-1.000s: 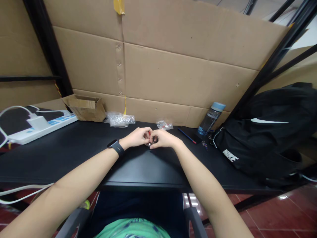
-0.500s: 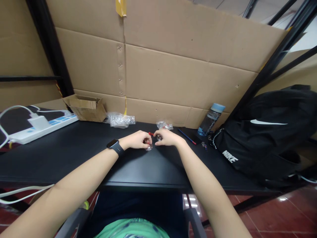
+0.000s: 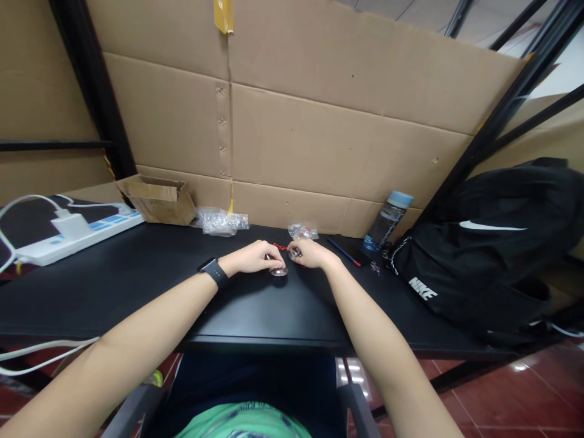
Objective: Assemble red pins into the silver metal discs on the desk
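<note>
My left hand point(image 3: 259, 257), with a dark watch point(image 3: 212, 270) on its wrist, is closed on a small shiny round piece point(image 3: 278, 272) just above the black table point(image 3: 255, 310). Close by on the right, my right hand point(image 3: 310, 253) pinches another small shiny piece point(image 3: 295, 253), partly covered by its fingers. Between and behind the hands lies a thin red item point(image 3: 280, 247). What exactly the two shiny pieces are is too small to tell.
Clear plastic packaging point(image 3: 222, 221), a small plastic bag point(image 3: 302, 231) and an open cardboard box point(image 3: 159, 199) lie at the back. Left is a power strip point(image 3: 86, 234). Right are a blue pen point(image 3: 342, 250), a bottle point(image 3: 387, 220) and a black backpack point(image 3: 497, 243).
The shiny round piece at my left hand has shifted slightly right and shows more of its surface. My right fingers have drawn closer together around their piece.
</note>
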The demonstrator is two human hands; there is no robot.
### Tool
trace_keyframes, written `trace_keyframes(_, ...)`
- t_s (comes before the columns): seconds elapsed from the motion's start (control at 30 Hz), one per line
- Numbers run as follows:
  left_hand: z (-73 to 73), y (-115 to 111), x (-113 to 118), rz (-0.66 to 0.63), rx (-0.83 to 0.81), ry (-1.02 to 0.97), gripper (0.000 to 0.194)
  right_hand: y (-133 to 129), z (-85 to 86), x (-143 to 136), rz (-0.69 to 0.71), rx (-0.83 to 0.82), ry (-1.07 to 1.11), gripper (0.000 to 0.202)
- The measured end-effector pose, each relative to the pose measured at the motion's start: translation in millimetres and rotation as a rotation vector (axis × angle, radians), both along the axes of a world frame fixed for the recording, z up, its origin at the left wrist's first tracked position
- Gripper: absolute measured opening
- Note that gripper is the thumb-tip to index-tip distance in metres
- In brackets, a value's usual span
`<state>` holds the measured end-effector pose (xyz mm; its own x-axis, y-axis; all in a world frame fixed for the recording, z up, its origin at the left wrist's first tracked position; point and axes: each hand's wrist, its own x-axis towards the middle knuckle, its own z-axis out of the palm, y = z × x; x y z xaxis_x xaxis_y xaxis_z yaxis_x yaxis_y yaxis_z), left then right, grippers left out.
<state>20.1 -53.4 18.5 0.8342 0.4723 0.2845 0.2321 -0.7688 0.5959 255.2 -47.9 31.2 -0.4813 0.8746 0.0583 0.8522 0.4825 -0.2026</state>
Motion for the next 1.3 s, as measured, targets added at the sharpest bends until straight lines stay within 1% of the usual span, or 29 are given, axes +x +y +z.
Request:
trace_keyframes(0.1, -1.2, -3.9, 3.9, -0.118, -0.078, 0.018, 0.029, 1.7, -1.6, 1.2, 0.002, 0.004, 0.027, 0.037)
trace_keyframes(0.17, -2.2, -6.6, 7.1, -0.171, -0.074, 0.033, 0.026, 2.4, -2.5, 1.7, -0.004, -0.002, 0.026, 0.038)
trace_keyframes(0.2, -2.3, -7.8, 8.3, -0.174, -0.059, 0.035, 0.024, 2.6, -2.8, 1.8, -0.005, -0.004, 0.019, 0.037)
trace_keyframes(0.27, -1.1, -9.2, 9.2, -0.138, -0.017, 0.029, 0.022, 2.6, -2.7, 1.8, -0.006, -0.002, -0.002, 0.035)
trace_keyframes(0.33, 1.2, -8.5, 7.1, -0.062, 0.045, 0.005, 0.022, 2.2, -1.9, 1.5, -0.004, 0.001, -0.015, 0.034)
trace_keyframes(0.4, 3.1, -5.0, 2.4, 0.013, 0.101, -0.016, 0.022, 1.4, -0.9, 1.1, -0.004, -0.003, -0.022, 0.034)
trace_keyframes(0.47, 3.2, 0.5, -3.5, 0.056, 0.139, -0.005, 0.022, 0.8, -0.1, 0.8, -0.008, -0.007, -0.024, 0.035)
trace_keyframes(0.57, -0.6, 8.7, -10.2, 0.057, 0.173, 0.049, 0.018, 0.8, -0.1, 1.0, -0.014, -0.004, -0.014, 0.037)
trace_keyframes(0.7, -6.1, 12.7, -11.1, 0.059, 0.195, 0.052, 0.012, 3.2, -2.3, 2.2, -0.017, 0.004, -0.009, 0.036)
trace_keyframes(0.9, -8.6, 13.8, -9.3, 0.066, 0.247, 0.106, 0.025, 5.1, -4.5, 3.1, -0.017, 0.018, -0.012, 0.035)
trace_keyframes(1.0, -9.1, 14.5, -10.2, 0.083, 0.256, 0.136, 0.027, 4.4, -2.7, 3.9, -0.014, 0.012, -0.006, 0.036)
trace_keyframes(1.07, -8.6, 14.0, -10.4, 0.087, 0.253, 0.126, 0.026, 3.7, -0.4, 5.0, -0.021, 0.005, -0.011, 0.04)
trace_keyframes(1.2, -7.8, 12.6, -9.2, 0.077, 0.25, 0.114, 0.023, 0.8, 5.3, 6.5, -0.079, -0.005, -0.02, 0.057)
trace_keyframes(1.3, -8.9, 13.2, -8.3, 0.076, 0.265, 0.137, 0.023, -2.0, 8.1, 5.6, -0.078, -0.019, -0.024, 0.059)
